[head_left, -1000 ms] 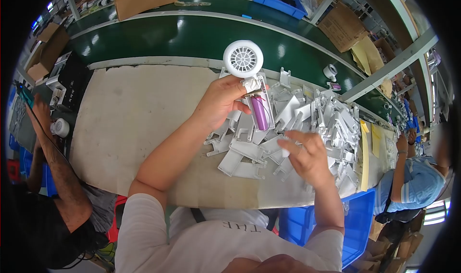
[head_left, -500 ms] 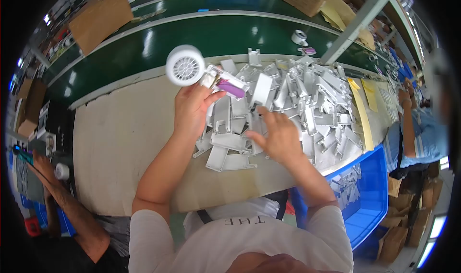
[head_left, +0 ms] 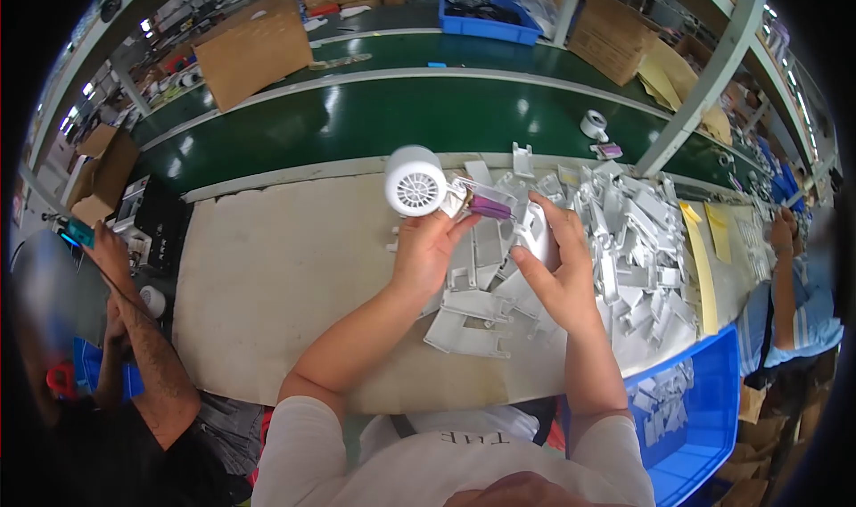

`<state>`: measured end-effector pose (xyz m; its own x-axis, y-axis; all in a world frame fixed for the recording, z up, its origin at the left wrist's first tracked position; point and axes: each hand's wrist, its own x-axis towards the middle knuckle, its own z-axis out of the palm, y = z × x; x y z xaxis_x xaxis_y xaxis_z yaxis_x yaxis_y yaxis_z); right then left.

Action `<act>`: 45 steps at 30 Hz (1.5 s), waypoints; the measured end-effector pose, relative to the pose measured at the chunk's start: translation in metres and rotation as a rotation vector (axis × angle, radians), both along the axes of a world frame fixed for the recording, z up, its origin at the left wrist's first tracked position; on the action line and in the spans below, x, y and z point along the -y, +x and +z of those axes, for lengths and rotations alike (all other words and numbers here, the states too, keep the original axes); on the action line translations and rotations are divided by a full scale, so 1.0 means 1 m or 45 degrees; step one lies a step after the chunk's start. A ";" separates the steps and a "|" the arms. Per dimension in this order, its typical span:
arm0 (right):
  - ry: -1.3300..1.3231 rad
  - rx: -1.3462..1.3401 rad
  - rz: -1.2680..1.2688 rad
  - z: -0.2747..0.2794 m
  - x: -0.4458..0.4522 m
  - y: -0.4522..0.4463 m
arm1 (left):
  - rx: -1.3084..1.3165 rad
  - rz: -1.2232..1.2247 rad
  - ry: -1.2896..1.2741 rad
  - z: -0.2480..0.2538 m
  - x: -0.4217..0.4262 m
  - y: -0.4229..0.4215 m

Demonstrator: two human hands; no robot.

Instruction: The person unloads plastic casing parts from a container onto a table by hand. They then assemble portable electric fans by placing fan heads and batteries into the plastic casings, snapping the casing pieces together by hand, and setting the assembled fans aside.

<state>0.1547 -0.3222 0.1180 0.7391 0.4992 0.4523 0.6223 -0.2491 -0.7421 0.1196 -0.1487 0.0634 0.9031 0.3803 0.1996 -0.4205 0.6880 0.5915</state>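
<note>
My left hand is closed around the neck of a small white handheld fan with a round, grilled head. Its handle is open on one side and shows a purple cylindrical battery with some wiring. Close to the handle's far end, my right hand grips a white plastic handle cover between thumb and fingers. Whether the cover touches the handle I cannot tell. Beneath and beside both hands lies a loose pile of similar white plastic covers.
A blue bin with white parts stands at the table's right front. Yellow strips lie right of the pile. Another white fan unit rests on the green conveyor. Co-workers sit left and right; the left person's hand holds a teal tool.
My right hand has picked up a white cover from the pile and brought it to the fan's handle. The view has shifted, showing more of the background.
</note>
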 end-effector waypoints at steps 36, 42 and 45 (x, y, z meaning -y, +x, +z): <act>0.452 0.171 0.185 -0.037 -0.041 0.009 | 0.244 0.127 0.172 0.036 -0.003 -0.027; 0.690 -0.314 0.179 -0.029 -0.052 0.001 | 0.205 0.114 0.061 0.035 -0.002 -0.016; 0.568 -0.385 0.207 -0.028 -0.047 0.005 | 0.210 0.120 0.070 0.034 -0.003 -0.015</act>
